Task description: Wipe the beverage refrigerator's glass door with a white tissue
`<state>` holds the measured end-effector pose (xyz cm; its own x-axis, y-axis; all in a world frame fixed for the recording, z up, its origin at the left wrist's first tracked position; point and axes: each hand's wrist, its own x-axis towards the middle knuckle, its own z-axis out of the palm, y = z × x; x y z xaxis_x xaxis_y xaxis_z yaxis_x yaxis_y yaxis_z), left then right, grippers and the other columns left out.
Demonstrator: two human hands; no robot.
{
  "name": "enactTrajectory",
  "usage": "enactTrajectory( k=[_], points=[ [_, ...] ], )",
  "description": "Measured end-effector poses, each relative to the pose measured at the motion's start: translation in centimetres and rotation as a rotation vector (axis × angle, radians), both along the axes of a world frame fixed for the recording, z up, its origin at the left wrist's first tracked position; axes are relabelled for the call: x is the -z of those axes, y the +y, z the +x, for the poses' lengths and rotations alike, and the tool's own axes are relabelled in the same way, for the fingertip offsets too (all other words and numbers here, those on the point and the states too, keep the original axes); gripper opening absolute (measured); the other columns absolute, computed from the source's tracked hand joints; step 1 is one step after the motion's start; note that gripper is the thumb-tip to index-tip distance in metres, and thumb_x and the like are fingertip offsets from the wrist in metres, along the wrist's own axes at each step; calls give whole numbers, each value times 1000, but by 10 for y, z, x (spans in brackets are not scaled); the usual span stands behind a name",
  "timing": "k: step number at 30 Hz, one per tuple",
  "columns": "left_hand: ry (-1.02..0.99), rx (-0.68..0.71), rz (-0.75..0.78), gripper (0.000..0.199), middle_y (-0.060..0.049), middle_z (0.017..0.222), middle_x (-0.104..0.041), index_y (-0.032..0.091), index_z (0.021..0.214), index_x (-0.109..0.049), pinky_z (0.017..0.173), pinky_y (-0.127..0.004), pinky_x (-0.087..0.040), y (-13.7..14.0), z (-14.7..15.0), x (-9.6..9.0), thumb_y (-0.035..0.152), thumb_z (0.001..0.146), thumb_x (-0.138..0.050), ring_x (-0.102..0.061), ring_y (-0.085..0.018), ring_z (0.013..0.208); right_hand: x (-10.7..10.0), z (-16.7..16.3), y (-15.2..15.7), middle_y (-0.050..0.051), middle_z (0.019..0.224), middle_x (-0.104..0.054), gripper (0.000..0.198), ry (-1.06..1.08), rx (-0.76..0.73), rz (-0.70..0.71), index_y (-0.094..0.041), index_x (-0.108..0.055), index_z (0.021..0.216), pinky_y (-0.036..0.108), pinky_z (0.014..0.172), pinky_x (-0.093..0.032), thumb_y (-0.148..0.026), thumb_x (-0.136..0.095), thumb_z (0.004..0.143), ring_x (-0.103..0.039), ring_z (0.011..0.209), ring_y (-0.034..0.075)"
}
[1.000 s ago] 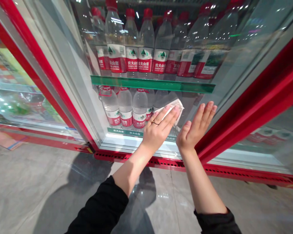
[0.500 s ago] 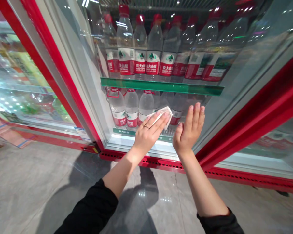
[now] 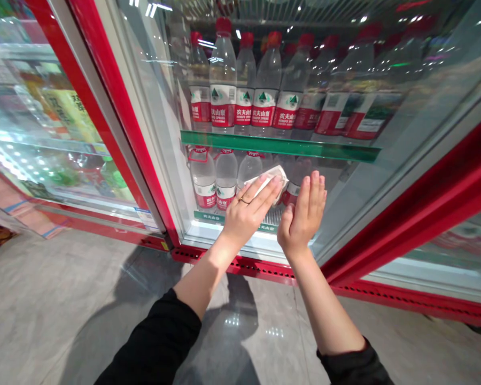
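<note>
My left hand (image 3: 250, 208), with a ring on one finger, presses a folded white tissue (image 3: 278, 174) against the glass door (image 3: 356, 187) of a drinks fridge. Its fingers lie straight over the tissue, which shows past the fingertips. Just to the right, my right hand (image 3: 302, 214) is stretched flat at the glass, fingers together and thumb apart, holding nothing. Behind the glass, large water bottles (image 3: 226, 171) stand on the bottom shelf, partly covered by my hands. Smaller red-capped water bottles (image 3: 264, 80) stand in a row above a green shelf edge (image 3: 280, 145).
Red frame posts (image 3: 116, 112) border the door, with a perforated red base strip (image 3: 264, 269) below. Another fridge with drinks (image 3: 64, 112) stands at the left, beside pink boxes (image 3: 36, 206). The grey tiled floor (image 3: 116, 321) carries shadows.
The view has shifted slightly, so the fridge appears further right. The tissue and my left hand have moved a little left against the bottles; my right hand has come closer to the left one.
</note>
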<state>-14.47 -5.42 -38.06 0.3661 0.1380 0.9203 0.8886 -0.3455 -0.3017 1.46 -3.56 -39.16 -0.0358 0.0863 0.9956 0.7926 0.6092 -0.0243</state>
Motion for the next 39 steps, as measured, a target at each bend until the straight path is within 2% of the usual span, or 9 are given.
enactTrajectory(
  k=[5,10,13,17,21,25,32,36,39],
  points=[
    [5,20,-50,68,2,165,-53,27,172,-33,137,-37,-38,4,-25,-21,6,108,-45,-45,-18,159,-1,-7,-6,8,179,-38,78,-59,-13,-27,-29,-19,176,52,136,-33,-14,-41,103,-32,167,25],
    [-176,45,-150,90,7,162,-53,43,175,-10,131,-36,-49,-4,-36,7,4,103,-48,-51,-19,155,0,-4,-9,9,176,-43,82,-77,11,-64,-31,-18,177,54,135,-33,-14,-42,100,-34,167,29],
    [-99,27,-133,85,3,158,-59,35,175,-21,128,-34,-52,-5,-23,17,2,102,-51,-56,-20,151,4,-4,-6,8,176,-44,83,-75,13,-67,-32,-20,176,54,136,-31,-14,-42,99,-32,167,28],
    [24,34,-104,70,0,158,-61,28,170,-38,131,-37,-49,3,-27,-3,6,106,-53,-53,-20,153,6,-9,-4,10,174,-48,81,-86,33,-77,-29,-20,177,55,136,-31,-15,-41,100,-35,166,29],
    [-118,18,-109,77,4,164,-53,41,173,-24,133,-42,-46,8,-51,-11,6,108,-46,-48,-20,157,3,-12,-5,12,173,-48,80,-94,39,-83,-27,-21,177,54,136,-30,-16,-40,100,-31,168,27],
    [-186,-12,-45,80,-2,162,-58,31,175,-23,134,-40,-43,1,-51,10,2,105,-50,-47,-20,158,1,-11,-4,11,173,-49,81,-158,23,-44,-24,-24,176,47,138,-28,-14,-42,97,-27,169,23],
    [140,-3,-49,60,-3,155,-66,23,166,-45,134,-34,-41,2,-79,-3,7,109,-49,-50,-16,156,2,-13,-2,9,172,-51,80,-192,20,-59,-28,-34,173,47,137,-30,-14,-46,95,-34,167,24],
    [-111,-65,-9,68,-5,164,-57,31,172,-32,132,-39,-44,7,-116,2,5,110,-40,-45,-20,160,-4,-24,-10,7,169,-55,81,-205,-1,-58,-26,-33,173,44,138,-27,-12,-46,94,-33,167,22],
    [-263,-84,34,72,-8,165,-55,27,174,-27,133,-41,-44,4,-113,20,3,108,-42,-37,-23,163,-10,-35,-16,7,169,-55,81,-218,-22,-32,-25,-31,174,41,139,-24,-10,-47,95,-26,169,19]
  ],
)
